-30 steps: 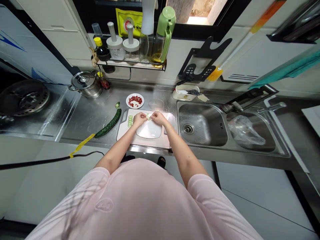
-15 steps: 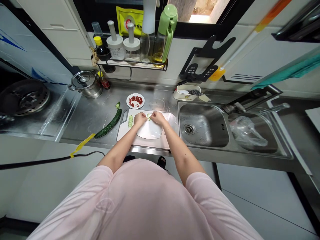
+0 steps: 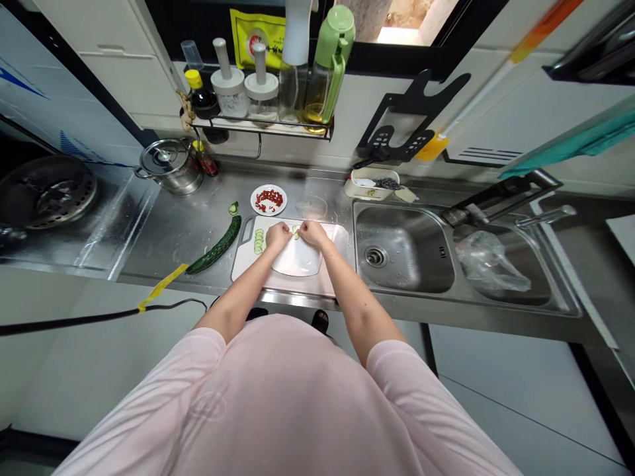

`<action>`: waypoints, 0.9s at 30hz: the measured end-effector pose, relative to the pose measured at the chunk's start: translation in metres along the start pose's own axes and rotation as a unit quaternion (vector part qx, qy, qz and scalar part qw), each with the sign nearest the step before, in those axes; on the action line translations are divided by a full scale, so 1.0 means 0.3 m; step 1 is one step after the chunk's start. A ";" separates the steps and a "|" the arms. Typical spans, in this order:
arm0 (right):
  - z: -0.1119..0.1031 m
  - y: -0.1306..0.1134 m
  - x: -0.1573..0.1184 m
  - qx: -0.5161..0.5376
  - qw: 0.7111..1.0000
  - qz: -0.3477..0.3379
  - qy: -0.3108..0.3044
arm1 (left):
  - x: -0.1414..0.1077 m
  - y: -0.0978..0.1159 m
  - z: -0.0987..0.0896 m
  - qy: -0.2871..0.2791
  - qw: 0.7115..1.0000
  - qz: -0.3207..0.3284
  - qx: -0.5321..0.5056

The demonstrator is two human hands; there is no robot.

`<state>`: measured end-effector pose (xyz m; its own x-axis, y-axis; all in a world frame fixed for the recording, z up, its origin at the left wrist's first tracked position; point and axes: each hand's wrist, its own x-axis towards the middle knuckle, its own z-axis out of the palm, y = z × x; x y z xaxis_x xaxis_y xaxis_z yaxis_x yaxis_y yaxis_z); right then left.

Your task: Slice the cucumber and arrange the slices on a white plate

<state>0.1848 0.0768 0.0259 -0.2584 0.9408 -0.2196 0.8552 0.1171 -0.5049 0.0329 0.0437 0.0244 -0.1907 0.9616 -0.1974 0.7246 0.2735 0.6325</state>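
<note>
Both hands meet over a white plate (image 3: 297, 263) lying on the cutting board (image 3: 241, 264). Thin cucumber slices (image 3: 296, 233) show between my fingertips, at the plate's far edge. My left hand (image 3: 278, 236) is closed in a pinch at the slices' left side. From the right, my right hand (image 3: 313, 233) pinches at the same slices, fingers closed. A column of overlapping cucumber slices (image 3: 258, 242) lies on the board to the left of my left hand. Beyond the board sits a small white dish of chopped red pieces (image 3: 268, 191).
A cucumber (image 3: 217, 247) and its cut end (image 3: 233, 208) lie left of the board. A lidded pot (image 3: 171, 168) stands at the back left. To the right is the sink (image 3: 404, 248); a rack (image 3: 268, 125) of bottles and jars hangs above the counter.
Almost nothing differs. Both hands stay at the cucumber slices over the plate, and the view has shifted very slightly.
</note>
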 end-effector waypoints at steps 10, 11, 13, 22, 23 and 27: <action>0.002 -0.002 -0.004 0.003 1.000 0.006 0.006 | -0.019 -0.004 0.003 0.004 0.999 0.031 0.024; 0.003 -0.001 -0.003 0.002 1.000 0.004 0.008 | -0.026 -0.006 0.005 0.011 0.998 0.055 0.031; 0.005 0.002 -0.002 -0.001 1.000 0.000 0.013 | -0.045 -0.013 0.008 0.023 0.991 0.124 0.052; 0.009 0.009 0.003 0.001 1.000 -0.002 0.013 | -0.106 -0.049 0.010 -0.013 0.961 0.243 0.134; 0.009 0.009 0.003 0.000 1.000 -0.001 0.013 | -0.106 -0.050 0.010 -0.014 0.960 0.246 0.133; 0.013 0.011 0.004 -0.002 1.000 -0.006 0.018 | -0.103 -0.045 0.011 -0.021 0.957 0.253 0.143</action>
<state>0.1856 0.0772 0.0207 -0.2522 0.9503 -0.1823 0.8538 0.1299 -0.5042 0.0312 0.0100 0.0195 0.2550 0.9659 0.0453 0.8696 -0.2496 0.4260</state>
